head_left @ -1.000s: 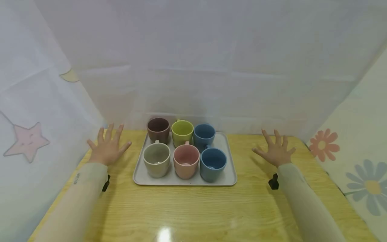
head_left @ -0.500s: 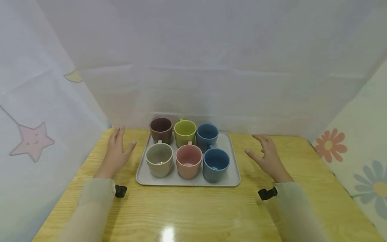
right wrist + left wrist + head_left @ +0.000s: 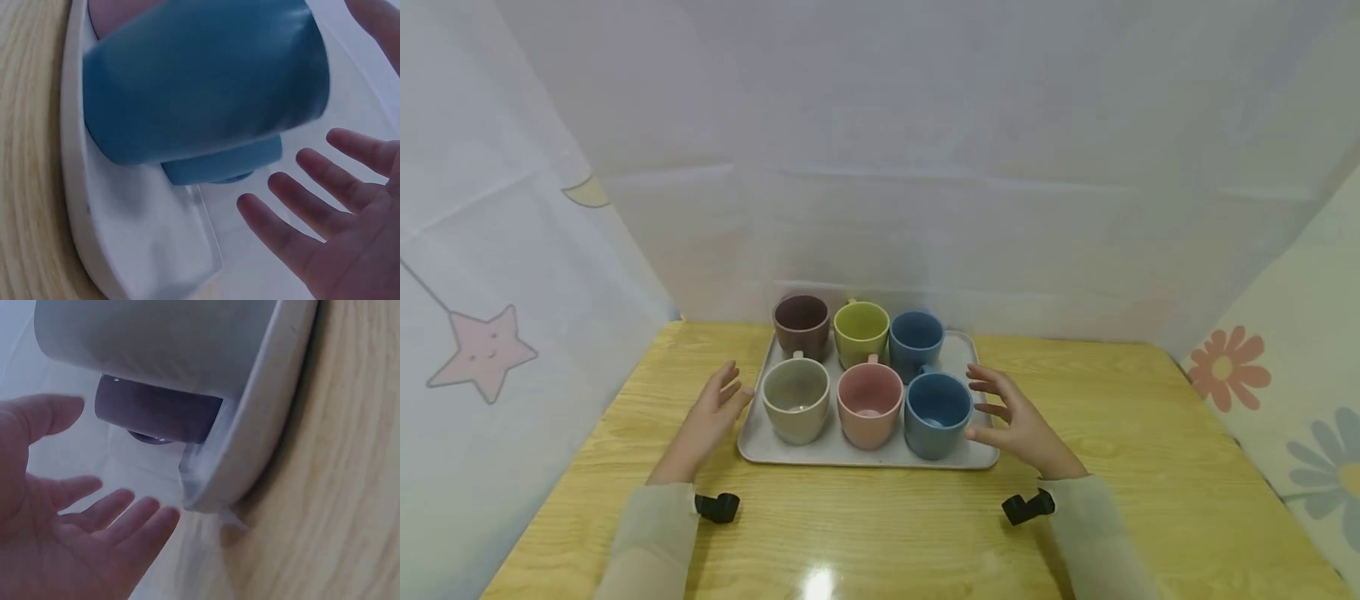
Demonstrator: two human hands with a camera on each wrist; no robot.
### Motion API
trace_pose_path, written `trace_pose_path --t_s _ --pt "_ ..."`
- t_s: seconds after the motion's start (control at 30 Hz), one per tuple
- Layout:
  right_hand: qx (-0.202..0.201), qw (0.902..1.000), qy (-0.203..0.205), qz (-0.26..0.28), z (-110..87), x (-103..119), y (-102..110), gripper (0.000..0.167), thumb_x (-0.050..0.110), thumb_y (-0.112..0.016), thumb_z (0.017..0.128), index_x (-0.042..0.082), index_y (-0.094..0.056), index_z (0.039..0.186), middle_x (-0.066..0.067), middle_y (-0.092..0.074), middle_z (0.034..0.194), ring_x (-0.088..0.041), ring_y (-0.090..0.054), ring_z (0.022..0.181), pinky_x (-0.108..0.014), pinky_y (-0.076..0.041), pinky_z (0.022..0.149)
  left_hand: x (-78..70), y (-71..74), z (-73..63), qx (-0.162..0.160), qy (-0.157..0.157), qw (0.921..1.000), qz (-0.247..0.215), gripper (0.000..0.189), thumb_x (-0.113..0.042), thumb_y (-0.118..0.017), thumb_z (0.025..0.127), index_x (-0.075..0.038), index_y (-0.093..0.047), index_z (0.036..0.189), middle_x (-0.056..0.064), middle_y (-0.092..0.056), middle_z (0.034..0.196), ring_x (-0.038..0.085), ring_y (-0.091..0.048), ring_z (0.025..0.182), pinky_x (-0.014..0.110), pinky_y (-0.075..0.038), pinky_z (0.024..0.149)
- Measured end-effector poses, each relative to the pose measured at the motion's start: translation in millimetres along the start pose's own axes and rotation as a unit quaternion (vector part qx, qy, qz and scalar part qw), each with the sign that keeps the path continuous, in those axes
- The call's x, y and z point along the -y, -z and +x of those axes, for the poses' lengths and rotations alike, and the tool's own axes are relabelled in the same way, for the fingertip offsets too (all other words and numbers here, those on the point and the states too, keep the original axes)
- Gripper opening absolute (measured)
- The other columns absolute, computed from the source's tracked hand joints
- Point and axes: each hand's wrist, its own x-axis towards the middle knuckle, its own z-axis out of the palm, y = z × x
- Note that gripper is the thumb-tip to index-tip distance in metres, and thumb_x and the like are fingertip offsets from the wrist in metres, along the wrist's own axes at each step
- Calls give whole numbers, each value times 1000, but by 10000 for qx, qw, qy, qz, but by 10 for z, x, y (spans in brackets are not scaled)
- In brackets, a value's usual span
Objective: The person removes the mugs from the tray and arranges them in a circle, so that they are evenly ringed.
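2 hands [image 3: 706,421] [image 3: 1021,423], loosely spread, flank 6 smooth rnd mugs [image 3: 867,423] on rimmed rect tray [image 3: 872,461].

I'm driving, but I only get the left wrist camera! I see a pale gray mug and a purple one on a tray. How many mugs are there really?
Observer: Six, in two rows of three on the tray.
Operator: Ooh! What's right next to the pale gray mug in its row?
Observer: A pink mug.
Operator: Is the right hand holding one?
Observer: No, it's beside the front blue mug, holding nothing.
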Motion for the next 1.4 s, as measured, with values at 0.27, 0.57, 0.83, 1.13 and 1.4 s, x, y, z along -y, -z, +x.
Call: trace_pose_path --t_s 0.27,0.57,0.83,1.13,1.4 --pt "240 9990 -363 103 38 -32 -147 95 17 -88 81 18 -33 158 -9 -42 153 -36 -41 138 -58 -42 110 132 -15 -26 583 121 9979 -269 80 -37 -54 106 -4 -9 163 24 -17 166 45 -24 149 58 -27 119" --pt "-3 9991 -389 157 25 -77 -205 96 15 -89 80 16 -32 157 -6 -44 152 -34 -44 137 -63 -40 109 370 -24 -19 936 -364 9901 -978 69 -5 -54 104 -2 -15 162 24 -25 163 41 -23 151 5 -36 101" --pt "-71 9989 -429 183 64 -115 -258 95 14 -89 80 20 -32 156 -5 -45 151 -33 -47 134 -62 -41 108 440 18 -2 952 -456 9880 -1130 69 2 -51 103 -1 -15 162 24 -23 164 41 -22 151 6 -37 102" --pt "-331 9983 -475 21 104 -76 -330 90 19 -91 78 22 -40 152 -7 -52 145 -33 -50 130 -59 -46 103 489 41 6 936 -465 9875 -1179 67 3 -50 103 0 -16 161 25 -22 164 41 -21 150 8 -38 103" --pt "-548 9978 -320 -193 84 -99 -296 89 17 -93 74 20 -46 148 -8 -57 137 -32 -56 119 -37 -56 89 495 52 -12 916 -412 9873 -1230 67 0 -51 104 -2 -17 162 23 -23 164 40 -22 150 9 -39 103"
